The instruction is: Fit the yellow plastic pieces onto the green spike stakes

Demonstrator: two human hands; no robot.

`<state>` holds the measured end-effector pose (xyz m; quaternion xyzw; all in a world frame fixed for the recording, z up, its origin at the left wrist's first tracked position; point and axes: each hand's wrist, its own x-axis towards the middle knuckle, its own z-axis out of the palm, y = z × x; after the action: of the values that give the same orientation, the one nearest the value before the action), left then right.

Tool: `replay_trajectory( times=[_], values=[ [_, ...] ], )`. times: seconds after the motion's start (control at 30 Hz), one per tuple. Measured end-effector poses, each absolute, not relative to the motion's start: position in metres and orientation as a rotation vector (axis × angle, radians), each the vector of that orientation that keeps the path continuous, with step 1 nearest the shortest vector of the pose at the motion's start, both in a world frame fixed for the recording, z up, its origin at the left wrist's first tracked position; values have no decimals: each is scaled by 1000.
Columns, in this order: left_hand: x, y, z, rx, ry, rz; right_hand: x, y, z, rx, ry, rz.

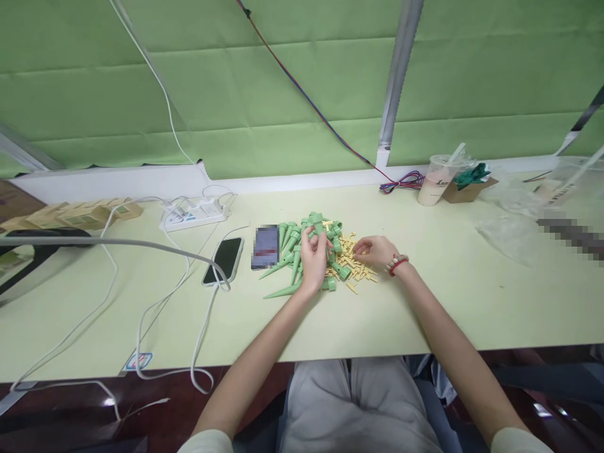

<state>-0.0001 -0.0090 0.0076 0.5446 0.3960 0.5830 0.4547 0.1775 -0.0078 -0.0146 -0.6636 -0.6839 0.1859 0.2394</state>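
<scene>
My left hand (314,259) is closed around a green plastic spike (316,221), whose wide collared end shows above the fingers; the rest is hidden by the hand. Beneath and around it lies a heap of similar green tapered spikes (295,264), points mostly toward the left and front. Just right of the heap, small yellow T-shaped pieces (363,272) are spread in a loose pile. My right hand (375,251), with a beaded red bracelet at the wrist, has its fingertips pinched together at the pile's right edge. Whatever sits between those fingertips is too small to make out.
Two phones, one dark-screened (223,260) and one blurred (265,247), lie left of the heap. White cables (141,314) loop from a power strip (194,214) across the left side. At the back right stand a drink cup (433,182) and a small cardboard box (465,192).
</scene>
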Motion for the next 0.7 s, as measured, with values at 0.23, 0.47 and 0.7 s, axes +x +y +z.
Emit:
replay_trajectory(
  times=[0.23,0.47,0.7],
  values=[
    [1,-10,6,1415,990,1434,174,-9,-11,-1849,-1911,406],
    [-7,-17,8,2172,981,1405,170,-10,-10,-1829,-1928,334],
    [-32,-66,8,2702,947,1031,178,-2,-13,-1576,-1507,207]
  ],
)
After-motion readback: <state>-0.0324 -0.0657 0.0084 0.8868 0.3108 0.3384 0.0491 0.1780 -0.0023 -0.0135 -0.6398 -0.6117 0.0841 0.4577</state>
